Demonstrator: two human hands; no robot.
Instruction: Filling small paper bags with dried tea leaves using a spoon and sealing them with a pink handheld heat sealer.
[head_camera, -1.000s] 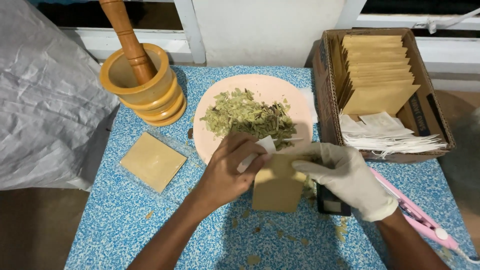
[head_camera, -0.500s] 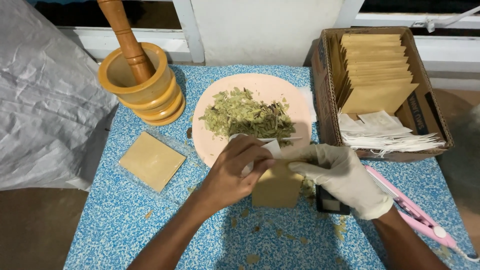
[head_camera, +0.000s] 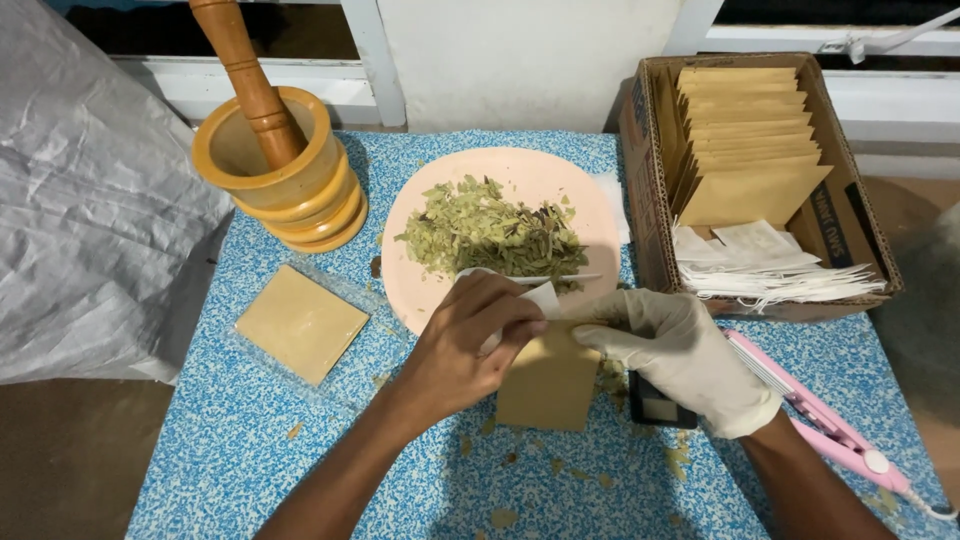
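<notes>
Sliding white sachet (head_camera: 535, 297) further into brown pouch (head_camera: 552, 378) versus a second ago. Left hand (head_camera: 470, 345) pinches sachet closed-fingered; gloved right hand (head_camera: 680, 350) grips pouch mouth, at tabletop (head_camera: 250, 440) centre beside herb plate (head_camera: 420, 290).

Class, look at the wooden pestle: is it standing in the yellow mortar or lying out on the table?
In. The pestle stands tilted inside the mortar, its lower end below the rim and its handle leaning up to the left.

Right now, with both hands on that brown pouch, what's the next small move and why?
Probably push the white sachet further down into the brown pouch. The left hand pinches the sachet at the pouch's mouth, the gloved right hand steadies the top edge, and part of the sachet shows above it.
</notes>
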